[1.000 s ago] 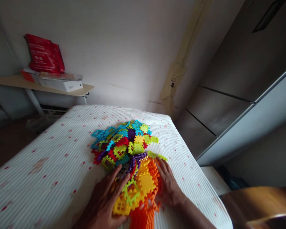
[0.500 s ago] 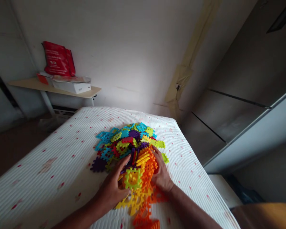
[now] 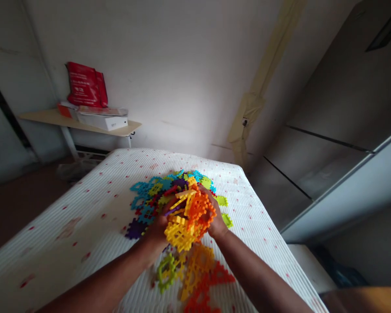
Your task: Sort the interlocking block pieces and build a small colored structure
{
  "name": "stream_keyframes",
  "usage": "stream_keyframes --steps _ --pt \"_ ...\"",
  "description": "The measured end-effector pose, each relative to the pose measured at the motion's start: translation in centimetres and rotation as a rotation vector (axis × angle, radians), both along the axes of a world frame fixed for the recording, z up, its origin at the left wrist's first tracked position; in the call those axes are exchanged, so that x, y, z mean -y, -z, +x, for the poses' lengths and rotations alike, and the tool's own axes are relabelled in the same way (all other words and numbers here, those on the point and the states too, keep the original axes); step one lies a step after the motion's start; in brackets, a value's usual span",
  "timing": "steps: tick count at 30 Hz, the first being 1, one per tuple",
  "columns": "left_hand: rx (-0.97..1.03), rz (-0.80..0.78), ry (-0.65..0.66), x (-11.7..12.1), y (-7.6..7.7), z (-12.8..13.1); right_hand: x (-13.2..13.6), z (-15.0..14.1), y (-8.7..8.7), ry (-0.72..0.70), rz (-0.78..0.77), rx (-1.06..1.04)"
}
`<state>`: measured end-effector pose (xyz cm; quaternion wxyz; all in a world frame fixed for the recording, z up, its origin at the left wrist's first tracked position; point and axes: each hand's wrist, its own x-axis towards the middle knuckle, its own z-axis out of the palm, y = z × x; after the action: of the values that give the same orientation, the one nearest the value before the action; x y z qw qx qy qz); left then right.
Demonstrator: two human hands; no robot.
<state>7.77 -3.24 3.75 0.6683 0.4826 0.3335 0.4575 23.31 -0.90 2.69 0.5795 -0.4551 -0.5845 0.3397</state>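
Observation:
A bunch of interlocking plastic tiles is gathered between my hands: yellow tiles (image 3: 180,234) to the left and front, orange tiles (image 3: 201,208) to the right. My left hand (image 3: 157,232) is closed on the yellow side, its fingers mostly hidden behind the tiles. Around the orange side wraps my right hand (image 3: 217,219). Behind them spreads a heap of blue, lime, red and purple tiles (image 3: 146,189). Nearer to me lie a tilted lime tile (image 3: 166,271), a yellow piece (image 3: 195,269) and several red-orange pieces (image 3: 202,298).
The tiles lie on a white ribbed mattress (image 3: 94,204) with red specks. At the back left, a small table (image 3: 42,116) bears a white box (image 3: 107,121) and a red bag (image 3: 84,84). A dark cabinet (image 3: 326,113) stands to the right.
My hands have closed round the yellow and orange tiles and lifted them off the heap. The lime tile that was between my hands now lies lower, on the mattress side nearer me.

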Motion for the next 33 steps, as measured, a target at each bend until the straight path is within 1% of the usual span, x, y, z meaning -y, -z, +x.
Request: stream_keyframes --steps 3,5,7,9,11,13,15,17,20,24,26,27,29,31,33 --pt "-0.016 0.065 -0.034 -0.9 -2.0 -0.5 -1.4 -0.4 -1.6 -0.009 0.001 -0.017" --pt "-0.035 0.054 -0.022 -1.8 -3.0 -1.0 -2.5 -0.8 -2.6 -0.004 -0.003 -0.013" --pt "-0.033 0.019 0.030 -2.9 -3.5 -1.7 -3.5 -1.4 -3.5 -0.015 -0.027 -0.030" --pt "-0.052 -0.018 0.058 -3.7 -3.7 -2.5 -4.7 -2.2 -4.1 -0.064 -0.086 -0.094" --pt "-0.108 -0.042 0.029 -4.3 -3.6 -3.2 -5.9 -3.0 -4.2 -0.110 -0.159 -0.166" --pt "-0.195 -0.058 -0.032 -4.8 -3.2 -3.8 -7.0 -3.7 -4.1 -0.089 -0.206 -0.151" --pt "-0.281 -0.079 -0.065 -5.1 -2.5 -4.2 -7.9 -3.9 -3.8 -0.024 -0.208 -0.030" --pt "-0.355 -0.102 -0.063 -5.3 -1.7 -4.5 -8.2 -3.7 -3.4 0.025 -0.203 0.127" --pt "-0.396 -0.078 -0.051 -5.4 -0.6 -5.2 -7.9 -2.7 -3.0 0.036 -0.181 0.303" --pt "-0.519 0.022 -0.129 -5.1 0.2 -6.5 -6.2 -0.7 -2.7 0.049 -0.134 0.382" --pt "-0.628 0.112 -0.167 -4.8 0.6 -7.3 -4.5 0.5 -2.6 0.037 -0.133 0.386" --pt "-0.684 0.184 -0.180 -4.5 1.0 -7.7 -3.3 1.2 -2.7 0.003 -0.131 0.395" --pt "-0.787 0.369 -0.193 -3.8 2.1 -8.5 -0.1 2.7 -2.8 -0.112 -0.108 0.441" --pt "-0.879 0.541 -0.186 -2.9 3.5 -9.4 3.9 4.1 -2.8 -0.261 -0.043 0.565" --pt "-0.981 0.651 -0.168 -1.9 5.0 -10.4 8.2 5.3 -2.6 -0.408 0.008 0.704"
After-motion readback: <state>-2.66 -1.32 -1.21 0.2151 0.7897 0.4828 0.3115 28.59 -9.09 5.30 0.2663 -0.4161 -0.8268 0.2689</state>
